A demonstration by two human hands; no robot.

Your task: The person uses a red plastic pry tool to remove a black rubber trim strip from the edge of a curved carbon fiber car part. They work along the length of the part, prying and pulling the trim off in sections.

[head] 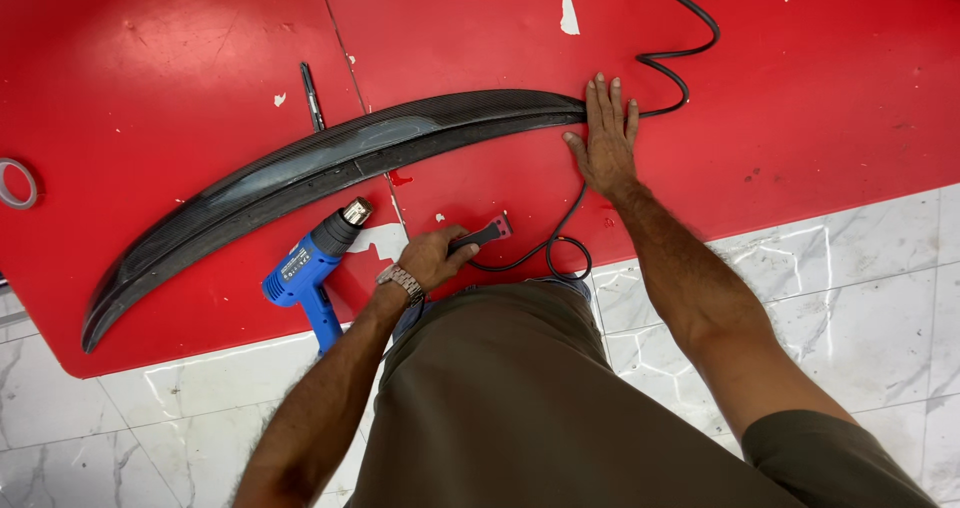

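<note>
Under right hand [606,140], spoiler [300,173] left-right

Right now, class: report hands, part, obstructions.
Left hand grips small scraper. Right hand flat on spoiler tip. Heat gun, black cord alongside.

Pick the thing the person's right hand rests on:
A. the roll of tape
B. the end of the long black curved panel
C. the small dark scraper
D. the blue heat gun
B: the right hand lies flat, fingers spread, on the end of the long black curved panel.
</note>
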